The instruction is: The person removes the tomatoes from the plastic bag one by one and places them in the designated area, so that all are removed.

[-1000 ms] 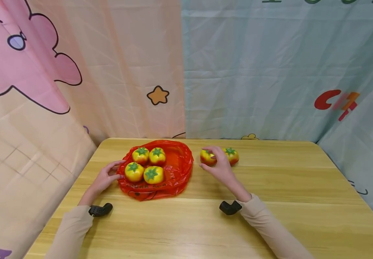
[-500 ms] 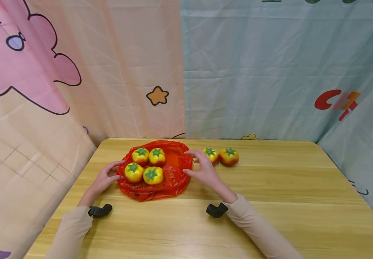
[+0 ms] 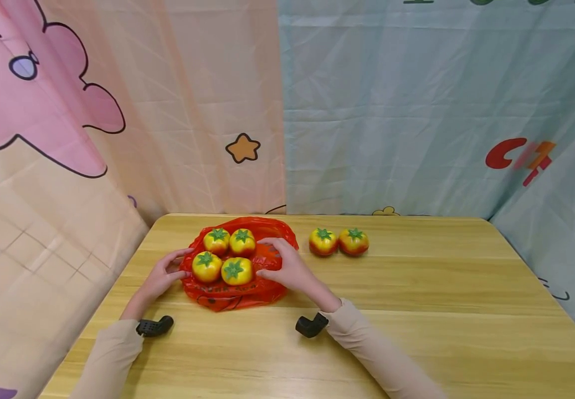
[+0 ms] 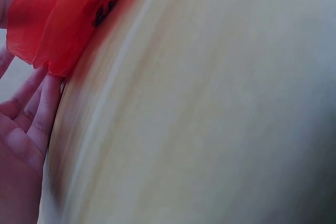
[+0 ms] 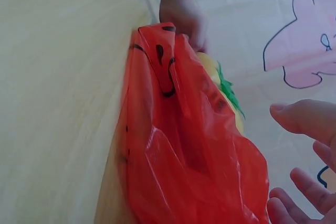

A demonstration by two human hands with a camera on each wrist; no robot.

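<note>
A red plastic bag (image 3: 247, 299) lies spread out on the table, printed with dark marks. Several yellow-and-red fruits (image 3: 237, 271), tomato-like with green star-shaped tops, sit in its left part. At the bag's left edge, my left hand (image 3: 160, 275) touches the plastic with spread fingers; in the left wrist view its fingers (image 4: 48, 103) reach the bag's lower edge. My right hand (image 3: 292, 269) hovers over the bag's right part, thumb and fingers apart, holding nothing. In the right wrist view its thumb (image 5: 304, 116) stands away from the bag.
Two more such fruits, a left one (image 3: 323, 242) and a right one (image 3: 353, 242), stand side by side right of the bag. The wooden table (image 3: 442, 310) reaches back to a printed curtain (image 3: 392, 111). Both wrists carry black devices, such as the left one (image 3: 155, 326).
My right hand has moved left, from the two fruits on the table to above the right part of the bag. My left hand stays at the bag's edge. The fruits have not moved.
</note>
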